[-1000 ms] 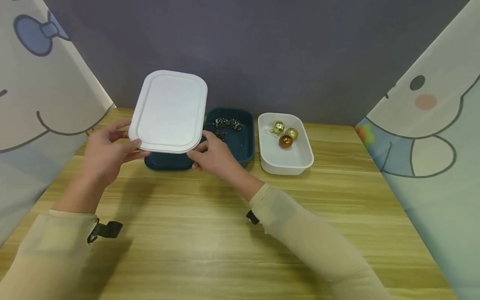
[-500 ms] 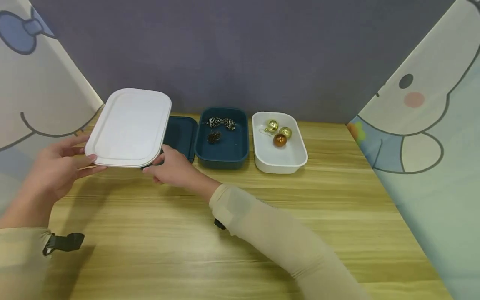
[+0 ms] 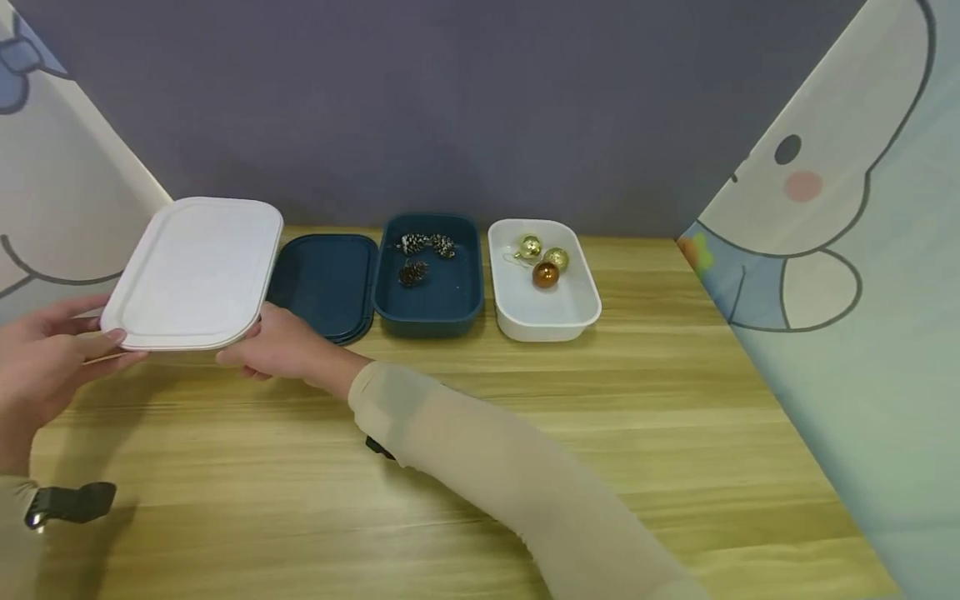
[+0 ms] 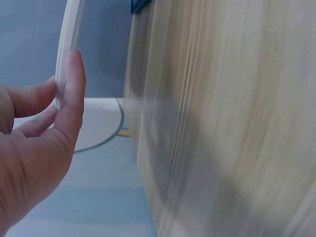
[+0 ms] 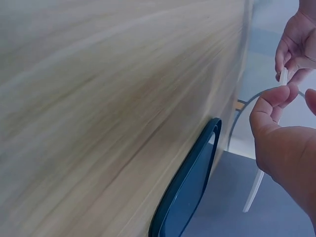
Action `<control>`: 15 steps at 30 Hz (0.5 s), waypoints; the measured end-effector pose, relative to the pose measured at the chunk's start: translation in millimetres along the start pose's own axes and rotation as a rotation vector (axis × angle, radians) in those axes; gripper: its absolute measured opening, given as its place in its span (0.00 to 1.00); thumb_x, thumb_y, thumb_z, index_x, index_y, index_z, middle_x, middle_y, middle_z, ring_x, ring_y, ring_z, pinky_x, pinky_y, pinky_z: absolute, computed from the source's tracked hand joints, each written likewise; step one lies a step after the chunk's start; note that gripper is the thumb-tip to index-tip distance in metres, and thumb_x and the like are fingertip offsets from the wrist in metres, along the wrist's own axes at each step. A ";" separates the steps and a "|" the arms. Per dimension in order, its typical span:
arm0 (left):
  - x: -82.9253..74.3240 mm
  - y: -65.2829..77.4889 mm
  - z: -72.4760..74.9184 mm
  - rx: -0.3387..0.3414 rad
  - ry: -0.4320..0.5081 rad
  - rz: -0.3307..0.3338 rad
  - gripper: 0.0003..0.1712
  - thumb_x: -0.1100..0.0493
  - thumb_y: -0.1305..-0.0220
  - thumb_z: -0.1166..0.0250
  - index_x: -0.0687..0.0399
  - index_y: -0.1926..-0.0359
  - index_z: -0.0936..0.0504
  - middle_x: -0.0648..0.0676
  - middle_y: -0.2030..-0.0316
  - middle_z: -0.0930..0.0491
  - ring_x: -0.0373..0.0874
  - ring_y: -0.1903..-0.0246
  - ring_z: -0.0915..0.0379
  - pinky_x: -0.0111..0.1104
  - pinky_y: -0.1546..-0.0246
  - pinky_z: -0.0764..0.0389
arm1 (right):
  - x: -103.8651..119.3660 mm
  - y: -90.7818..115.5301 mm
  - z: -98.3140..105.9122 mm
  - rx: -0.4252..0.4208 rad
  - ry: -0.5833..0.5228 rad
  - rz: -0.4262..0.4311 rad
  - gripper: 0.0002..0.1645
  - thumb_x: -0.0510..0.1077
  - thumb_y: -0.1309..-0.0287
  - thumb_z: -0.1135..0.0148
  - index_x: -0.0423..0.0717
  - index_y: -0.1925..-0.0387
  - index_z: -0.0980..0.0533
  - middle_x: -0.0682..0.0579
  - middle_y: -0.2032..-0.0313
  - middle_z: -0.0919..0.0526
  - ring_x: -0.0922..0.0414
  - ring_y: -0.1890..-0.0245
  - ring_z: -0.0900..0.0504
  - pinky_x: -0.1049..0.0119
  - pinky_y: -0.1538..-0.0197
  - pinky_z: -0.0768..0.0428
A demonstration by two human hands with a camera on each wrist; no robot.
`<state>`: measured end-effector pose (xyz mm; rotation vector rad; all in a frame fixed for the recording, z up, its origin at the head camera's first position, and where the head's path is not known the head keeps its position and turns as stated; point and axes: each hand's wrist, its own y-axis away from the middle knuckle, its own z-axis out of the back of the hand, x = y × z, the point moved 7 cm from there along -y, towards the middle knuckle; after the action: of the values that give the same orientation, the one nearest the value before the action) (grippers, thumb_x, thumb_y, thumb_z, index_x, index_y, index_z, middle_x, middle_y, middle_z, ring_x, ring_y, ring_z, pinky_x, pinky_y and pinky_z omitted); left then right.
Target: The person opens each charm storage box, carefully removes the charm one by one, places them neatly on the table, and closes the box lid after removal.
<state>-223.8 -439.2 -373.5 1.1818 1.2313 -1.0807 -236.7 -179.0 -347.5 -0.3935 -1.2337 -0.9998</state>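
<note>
Both hands hold a white rectangular lid (image 3: 197, 273) above the left side of the table. My left hand (image 3: 47, 360) pinches its near left corner between thumb and fingers; the left wrist view shows the lid's thin edge (image 4: 65, 47) in that grip. At the near right corner, my right hand (image 3: 279, 343) grips the rim, its fingertips partly hidden in the head view. In the right wrist view the lid (image 5: 254, 190) appears edge-on. A dark blue lid (image 3: 326, 283) lies flat on the table just right of the white one.
A dark blue box (image 3: 429, 307) holding several pine cones (image 3: 427, 243) stands beside the blue lid. Further right is a white box (image 3: 546, 310) with gold and copper baubles (image 3: 545, 273). A grey partition (image 3: 420, 108) rises behind; printed panels (image 3: 832, 217) flank the wooden table (image 3: 300, 492).
Both hands have carried the white lid leftward and lower in the head view, uncovering the blue lid. The boxes shift slightly left in view as the head camera turns.
</note>
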 end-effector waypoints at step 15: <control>28.9 -23.3 72.9 -0.158 -0.242 0.070 0.45 0.65 0.21 0.41 0.36 0.14 0.51 0.38 0.55 0.32 0.27 0.72 0.20 0.28 0.71 0.11 | -4.1 -26.2 -35.0 0.135 -0.337 -0.236 0.15 0.42 0.32 0.30 0.47 0.73 0.26 0.67 0.54 0.19 0.54 0.68 0.13 0.63 0.66 0.16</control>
<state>-238.0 -513.2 -405.4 0.9371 1.0586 -1.0218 -236.9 -217.1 -369.4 -0.3236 -1.6727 -1.0701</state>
